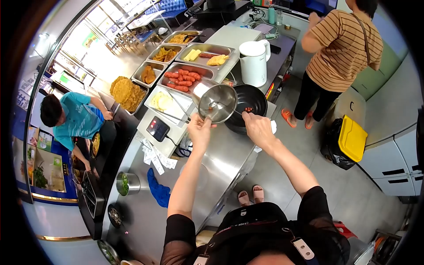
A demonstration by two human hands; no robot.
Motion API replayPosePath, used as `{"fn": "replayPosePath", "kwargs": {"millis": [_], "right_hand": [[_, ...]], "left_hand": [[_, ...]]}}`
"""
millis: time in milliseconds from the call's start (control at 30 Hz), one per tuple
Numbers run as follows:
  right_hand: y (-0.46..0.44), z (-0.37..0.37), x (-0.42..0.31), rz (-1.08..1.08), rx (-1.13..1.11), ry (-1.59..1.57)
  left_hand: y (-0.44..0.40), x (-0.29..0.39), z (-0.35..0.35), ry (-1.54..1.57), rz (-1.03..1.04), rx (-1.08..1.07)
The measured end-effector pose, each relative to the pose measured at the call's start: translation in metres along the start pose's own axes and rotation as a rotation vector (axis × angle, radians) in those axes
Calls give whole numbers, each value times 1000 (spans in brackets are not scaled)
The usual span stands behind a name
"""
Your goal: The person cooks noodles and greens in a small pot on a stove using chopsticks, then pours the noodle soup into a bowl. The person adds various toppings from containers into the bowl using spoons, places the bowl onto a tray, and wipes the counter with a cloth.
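My left hand (pixel 201 131) grips the rim of a steel pot (pixel 226 100), tipped on its side so its inside faces me. A few small reddish bits lie inside it. Closed round a thin utensil, my right hand (pixel 261 131) is just right of the pot; the utensil's tip reaches toward the pot's mouth and its kind is unclear. Beneath and beside the pot stands a stack of black bowls (pixel 258 99), with some small red pieces (pixel 248 109) in the top one.
Steel trays of sausages (pixel 182 79), omelettes (pixel 217 60) and fried cutlets (pixel 128 95) line the counter. A white kettle (pixel 254 66) stands behind the bowls. Nearby are a phone-like device (pixel 158 129), paper slips and a blue cloth (pixel 157 187). Two other people stand left and right.
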State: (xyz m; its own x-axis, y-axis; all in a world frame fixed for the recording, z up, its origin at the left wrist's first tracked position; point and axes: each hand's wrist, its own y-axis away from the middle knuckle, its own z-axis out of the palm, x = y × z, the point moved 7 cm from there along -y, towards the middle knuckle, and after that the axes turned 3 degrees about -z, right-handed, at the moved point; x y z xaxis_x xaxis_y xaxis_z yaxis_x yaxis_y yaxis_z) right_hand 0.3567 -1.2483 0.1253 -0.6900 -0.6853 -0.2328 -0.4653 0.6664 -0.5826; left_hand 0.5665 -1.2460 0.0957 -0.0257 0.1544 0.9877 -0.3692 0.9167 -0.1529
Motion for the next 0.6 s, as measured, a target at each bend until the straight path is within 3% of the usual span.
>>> {"fn": "replayPosePath", "kwargs": {"millis": [467, 600], "right_hand": [[-8, 15, 14, -35, -43, 91], [-3, -8, 27, -31, -30, 116]], "left_hand": [[-27, -6, 22, -12, -12, -80], [-40, -8, 24, -201, 114, -27]]}}
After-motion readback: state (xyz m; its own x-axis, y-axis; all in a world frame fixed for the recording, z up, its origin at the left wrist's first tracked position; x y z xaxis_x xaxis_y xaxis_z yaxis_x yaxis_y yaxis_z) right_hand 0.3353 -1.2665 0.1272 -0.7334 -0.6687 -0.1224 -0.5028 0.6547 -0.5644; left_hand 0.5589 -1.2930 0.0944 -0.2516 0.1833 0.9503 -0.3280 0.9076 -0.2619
